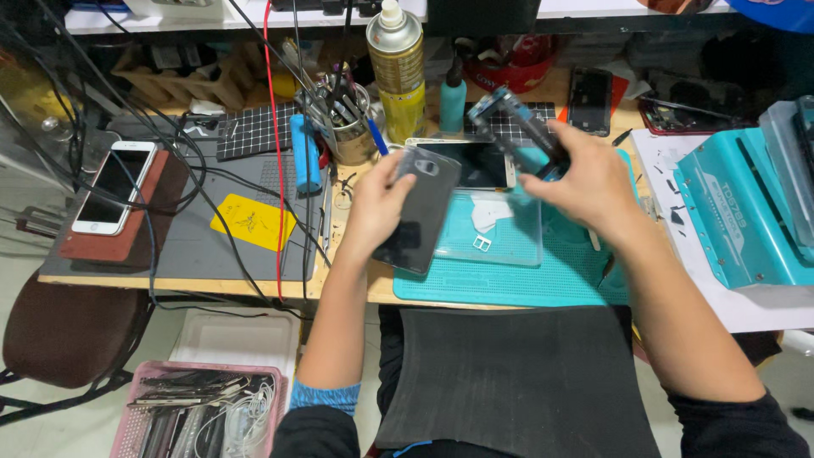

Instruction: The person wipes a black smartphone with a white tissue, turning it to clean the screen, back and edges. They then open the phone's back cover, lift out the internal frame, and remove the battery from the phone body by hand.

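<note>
Over the teal mat [509, 284] | our left hand [377, 208] fingers closed on dark back cover [421, 212], right hand [589, 182] pinching phone frame [517, 123], both held above clear tray [500, 237] | cover already separated; rejoining not yet done | spray can [396, 64] behind.

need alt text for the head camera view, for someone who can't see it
Seen from above, a person's left hand holds a dark phone back panel and the right hand holds a phone frame over a teal work mat. The cluttered bench also holds a spray can, a tool cup and a white phone.
</note>
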`<state>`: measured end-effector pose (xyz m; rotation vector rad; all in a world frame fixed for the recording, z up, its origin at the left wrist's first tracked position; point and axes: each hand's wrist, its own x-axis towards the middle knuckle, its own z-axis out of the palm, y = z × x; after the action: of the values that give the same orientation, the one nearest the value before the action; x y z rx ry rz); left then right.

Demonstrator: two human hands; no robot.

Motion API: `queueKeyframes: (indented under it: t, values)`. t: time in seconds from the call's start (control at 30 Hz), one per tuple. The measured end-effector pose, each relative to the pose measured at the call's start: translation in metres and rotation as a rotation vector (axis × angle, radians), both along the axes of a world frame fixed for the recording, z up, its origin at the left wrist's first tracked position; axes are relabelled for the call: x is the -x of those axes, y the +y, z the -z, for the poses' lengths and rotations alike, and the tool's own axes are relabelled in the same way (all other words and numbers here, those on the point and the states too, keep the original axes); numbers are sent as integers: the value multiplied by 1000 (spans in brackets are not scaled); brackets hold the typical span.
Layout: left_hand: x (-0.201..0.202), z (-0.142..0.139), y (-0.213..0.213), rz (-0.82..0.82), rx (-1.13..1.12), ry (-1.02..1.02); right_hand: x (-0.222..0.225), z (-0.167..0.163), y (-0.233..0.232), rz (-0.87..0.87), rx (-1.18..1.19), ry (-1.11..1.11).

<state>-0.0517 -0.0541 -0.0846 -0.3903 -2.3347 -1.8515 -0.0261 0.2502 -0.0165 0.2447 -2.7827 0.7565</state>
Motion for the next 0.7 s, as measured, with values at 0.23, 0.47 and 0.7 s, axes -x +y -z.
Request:
queueKeyframes:
  t: [0.23, 0.47, 0.7]
  values:
    - [12, -23, 34, 369, 371, 5, 2, 2, 29, -33, 268, -91]
    - [5, -28, 67, 316, 602, 12, 4, 3, 31, -93, 639, -354]
    - [-5, -21, 72, 278, 583, 114, 3, 2, 19, -22, 623, -492]
